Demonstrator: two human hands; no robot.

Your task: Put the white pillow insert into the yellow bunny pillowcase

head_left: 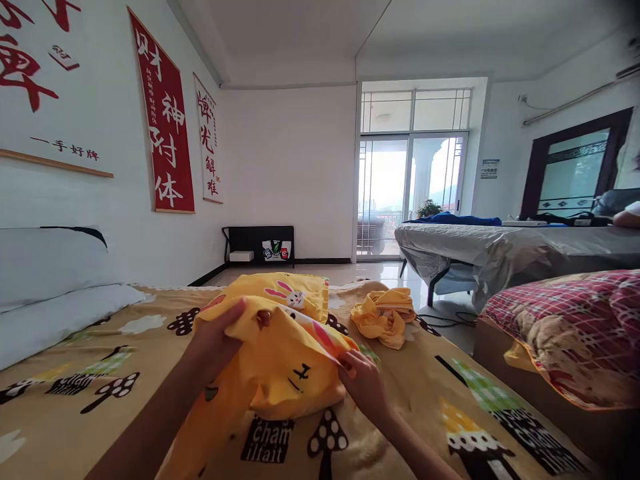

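A yellow cloth (280,360) with a printed pattern hangs in loose folds between both hands, above the bed. My left hand (220,343) grips it at its upper left, fingers mostly hidden by the fabric. At the right edge my right hand (363,383) pinches it between thumb and fingers. Just behind lies more yellow fabric (315,303) with a white rabbit face; whether it is a separate piece I cannot tell. A crumpled yellow cloth bundle (385,317) rests on the bed to the right. The tan patterned blanket (400,427) lies underneath.
White pillows (55,313) lean at the left. A box (530,380) topped by a red plaid quilt (575,320) stands at the right. Behind it is a plastic-covered table (500,247), with part of a person's arm (627,217) at its far end. A low black shelf (257,235) stands by the wall.
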